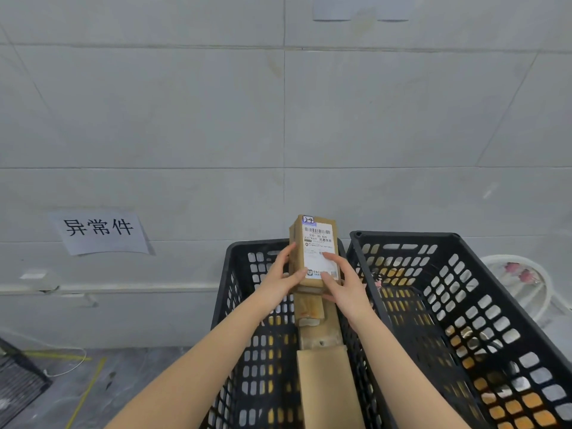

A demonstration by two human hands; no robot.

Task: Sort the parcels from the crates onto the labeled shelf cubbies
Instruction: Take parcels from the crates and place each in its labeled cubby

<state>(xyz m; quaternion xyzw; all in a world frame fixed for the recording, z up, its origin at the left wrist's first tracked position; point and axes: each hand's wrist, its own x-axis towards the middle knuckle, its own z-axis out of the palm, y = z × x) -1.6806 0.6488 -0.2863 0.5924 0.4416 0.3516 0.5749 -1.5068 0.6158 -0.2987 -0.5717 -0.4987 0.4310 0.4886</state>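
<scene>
Both hands (312,281) grip parcel (314,252) marked 2-4 | your crate (235,320) holds more boxes | shelving not yet reached

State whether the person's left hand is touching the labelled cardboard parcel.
Touching. The head view shows the left hand gripping the left edge of the parcel, thumb on its front face.

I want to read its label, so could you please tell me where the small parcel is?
In the head view, near the centre, the parcel is held between the left hand and right hand, above the left crate.
</scene>
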